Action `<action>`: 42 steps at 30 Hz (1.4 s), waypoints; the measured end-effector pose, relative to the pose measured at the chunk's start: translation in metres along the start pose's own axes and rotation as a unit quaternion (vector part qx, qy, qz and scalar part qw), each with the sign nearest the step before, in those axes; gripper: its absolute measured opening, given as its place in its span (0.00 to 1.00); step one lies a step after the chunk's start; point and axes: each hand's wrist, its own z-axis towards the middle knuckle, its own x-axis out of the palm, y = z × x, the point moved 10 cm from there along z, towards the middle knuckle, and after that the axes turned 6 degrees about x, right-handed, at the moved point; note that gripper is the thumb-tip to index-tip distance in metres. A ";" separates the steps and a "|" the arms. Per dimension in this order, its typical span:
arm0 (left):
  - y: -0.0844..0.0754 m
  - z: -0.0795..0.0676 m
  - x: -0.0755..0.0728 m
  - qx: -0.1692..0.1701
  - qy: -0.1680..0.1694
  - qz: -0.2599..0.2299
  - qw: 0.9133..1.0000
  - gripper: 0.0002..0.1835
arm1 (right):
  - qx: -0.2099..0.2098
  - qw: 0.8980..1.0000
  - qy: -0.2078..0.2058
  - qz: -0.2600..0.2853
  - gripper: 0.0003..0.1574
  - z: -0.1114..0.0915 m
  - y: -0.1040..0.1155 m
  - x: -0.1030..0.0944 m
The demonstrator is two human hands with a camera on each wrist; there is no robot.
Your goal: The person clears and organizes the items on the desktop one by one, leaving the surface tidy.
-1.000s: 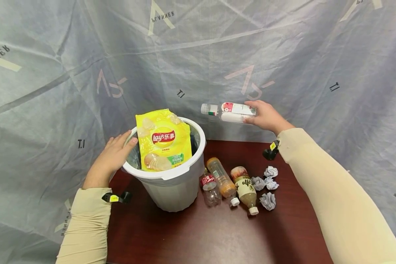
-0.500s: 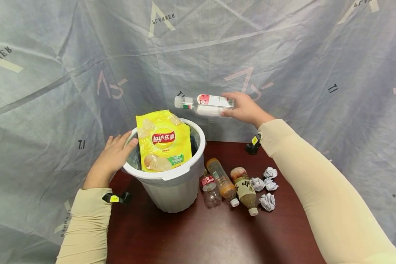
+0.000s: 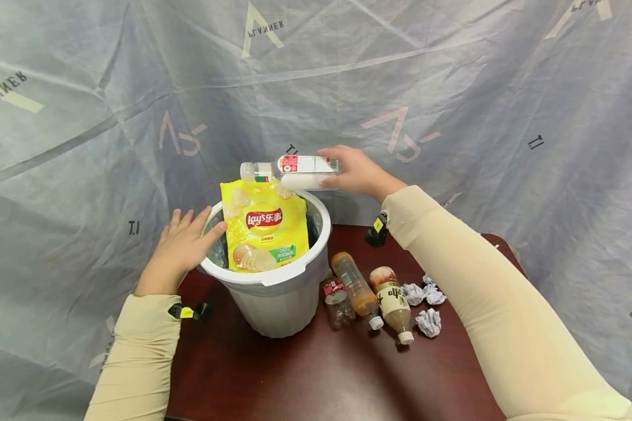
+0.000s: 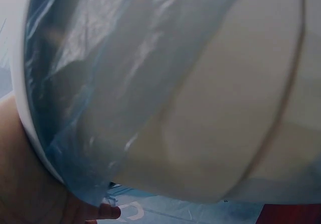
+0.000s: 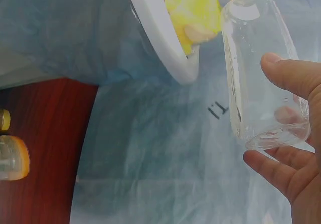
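Observation:
My right hand (image 3: 355,169) grips a clear glass bottle (image 3: 300,166) near its base. The bottle lies nearly level, neck to the left, over the back of a white bin (image 3: 284,276). Its body has a red and white label, its neck a green one. In the right wrist view the thumb (image 5: 293,76) lies along one side of the bottle, with fingers around its base. My left hand (image 3: 181,245) rests at the bin's left rim, fingers spread. A yellow Lay's chip bag (image 3: 263,237) sticks up out of the bin. A thin plastic liner (image 4: 115,73) covers the bin's upper wall.
Right of the bin on the dark red table (image 3: 305,380) lie a clear bottle with a red label (image 3: 337,298), an orange bottle (image 3: 355,283) and a brown drink bottle (image 3: 392,298). Several crumpled paper balls (image 3: 428,323) lie beyond them. A grey cloth (image 3: 316,76) hangs behind.
My right hand has carried the glass bottle leftward until its neck overlaps the top of the chip bag. The left hand has stayed at the rim, its fingers now slightly more spread.

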 end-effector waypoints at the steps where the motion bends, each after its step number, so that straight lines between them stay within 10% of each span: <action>1: -0.001 0.000 0.000 0.000 0.000 0.000 1.000 0.50 | -0.002 1.000 0.003 0.002 0.47 0.001 0.002 0.002; 42: -0.008 0.003 0.003 0.004 -0.017 -0.002 1.000 0.50 | -0.091 0.982 0.084 -0.141 0.43 0.001 0.067 0.088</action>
